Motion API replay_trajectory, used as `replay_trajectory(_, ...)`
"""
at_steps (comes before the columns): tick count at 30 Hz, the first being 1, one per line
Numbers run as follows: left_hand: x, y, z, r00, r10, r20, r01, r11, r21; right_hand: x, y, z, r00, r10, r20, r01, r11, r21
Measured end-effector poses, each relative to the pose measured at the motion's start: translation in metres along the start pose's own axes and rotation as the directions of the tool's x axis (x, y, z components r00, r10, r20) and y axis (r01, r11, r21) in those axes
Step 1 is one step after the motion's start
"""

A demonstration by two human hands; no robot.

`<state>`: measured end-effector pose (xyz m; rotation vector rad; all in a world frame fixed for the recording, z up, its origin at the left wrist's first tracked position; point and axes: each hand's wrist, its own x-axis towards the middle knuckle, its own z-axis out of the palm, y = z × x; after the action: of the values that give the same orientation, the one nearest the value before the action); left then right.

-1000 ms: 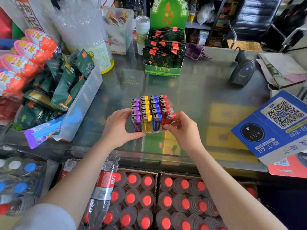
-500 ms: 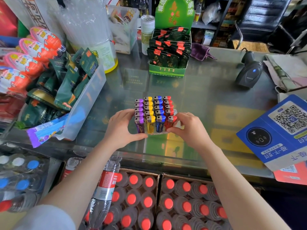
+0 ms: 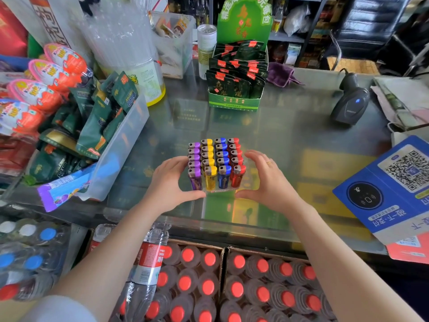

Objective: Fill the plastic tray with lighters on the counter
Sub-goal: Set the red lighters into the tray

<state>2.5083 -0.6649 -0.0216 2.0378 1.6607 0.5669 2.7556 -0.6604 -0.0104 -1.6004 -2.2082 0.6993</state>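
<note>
Head view: barcode scanner [image 3: 350,105] and green box [image 3: 234,98] behind lighters [image 3: 214,163].

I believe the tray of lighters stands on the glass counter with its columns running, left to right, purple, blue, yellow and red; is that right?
Not quite: the order is wrong. In the head view the tray stands on the glass counter and the lighters run, left to right, purple, yellow, blue and red. Yellow and blue are swapped in your statement; the rest holds.
</note>
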Motion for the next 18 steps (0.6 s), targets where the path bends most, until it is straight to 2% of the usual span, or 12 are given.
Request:
replay_trajectory(2,-0.001,0.001,-0.002,1.000,-0.011,0.009,0.011,0.999,-0.046,0.008,0.005,-0.001,0.995,-0.011,0.095,0.018,0.997,-0.074)
replay_trajectory(4,-0.001,0.002,-0.002,1.000,-0.018,0.006,0.018,0.998,-0.068,0.013,0.005,0.000,0.991,-0.026,0.129,0.040,0.994,-0.105)
replay_trajectory(8,0.002,-0.003,-0.004,0.999,-0.038,-0.015,0.037,0.998,-0.054,0.009,-0.003,0.008,0.999,-0.032,0.030,0.035,0.994,-0.102)
replay_trajectory(13,0.013,-0.009,-0.013,0.997,-0.022,-0.067,0.023,1.000,0.008,0.000,-0.029,0.032,0.985,0.011,-0.171,-0.042,0.982,-0.182)
replay_trajectory(18,0.022,-0.012,-0.022,0.996,-0.020,-0.082,0.019,1.000,-0.008,0.012,-0.038,0.042,0.977,0.072,-0.201,-0.104,0.982,-0.156)
